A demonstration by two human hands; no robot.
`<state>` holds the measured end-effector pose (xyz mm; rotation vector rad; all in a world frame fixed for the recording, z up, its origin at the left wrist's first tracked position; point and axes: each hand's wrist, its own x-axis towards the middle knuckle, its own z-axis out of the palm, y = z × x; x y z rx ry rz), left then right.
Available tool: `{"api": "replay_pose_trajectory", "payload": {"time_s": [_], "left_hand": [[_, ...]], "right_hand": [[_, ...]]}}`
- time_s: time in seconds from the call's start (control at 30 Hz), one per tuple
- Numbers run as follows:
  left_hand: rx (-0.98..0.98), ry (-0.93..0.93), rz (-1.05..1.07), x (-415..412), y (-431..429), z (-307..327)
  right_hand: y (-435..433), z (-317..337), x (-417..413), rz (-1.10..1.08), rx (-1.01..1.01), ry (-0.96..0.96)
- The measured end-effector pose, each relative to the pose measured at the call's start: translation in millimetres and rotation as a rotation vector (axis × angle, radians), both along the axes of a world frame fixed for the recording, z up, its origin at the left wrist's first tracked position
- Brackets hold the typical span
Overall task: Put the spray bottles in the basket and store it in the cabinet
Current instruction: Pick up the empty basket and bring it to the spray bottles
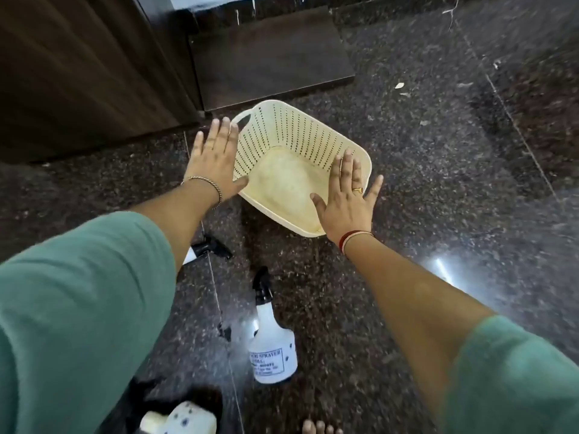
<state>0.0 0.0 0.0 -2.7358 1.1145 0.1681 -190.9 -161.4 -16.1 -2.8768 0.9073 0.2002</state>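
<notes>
A cream perforated basket [291, 133] sits on the dark granite floor with nothing in it. My left hand [213, 161] is spread flat over its left rim, and my right hand [344, 198] is spread over its near right corner; neither holds anything. A white spray bottle with a black trigger head [272, 343] stands on the floor below the basket. A second bottle [206, 250] lies partly hidden under my left forearm. A third white bottle [181, 419] shows at the bottom edge.
A dark wooden cabinet [78, 73] fills the upper left, with an open dark door or panel [269, 54] behind the basket. Bare toes [319, 429] show at the bottom edge. Small white scraps [399, 86] lie on the floor to the upper right.
</notes>
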Motion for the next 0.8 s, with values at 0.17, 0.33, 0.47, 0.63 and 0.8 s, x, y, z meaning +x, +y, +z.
{"api": "replay_pose_trajectory", "payload": {"time_s": [0.17, 0.33, 0.47, 0.63, 0.8], "left_hand": [[-0.042, 0.095, 0.2, 14.2, -1.8, -16.8], [-0.204, 0.382, 0.446, 16.0, -20.2, -22.2], [-0.231, 0.258, 0.461, 17.3, -17.2, -21.4], [-0.372, 0.354, 0.484, -11.4, 0.9, -16.6], [-0.419, 0.402, 0.479, -51.9, 21.7, 18.2]], "right_hand": [[-0.5, -17.1, 5.4, -0.05, -0.034, -0.018], [-2.2, -21.7, 7.9, -0.09, -0.022, -0.057], [-5.3, -22.9, 8.3, -0.143, 0.092, -0.315], [-18.4, -10.7, -7.5, -0.626, 0.373, -0.483], [-3.9, 23.0, -45.6, -0.847, 0.547, -0.364]]}}
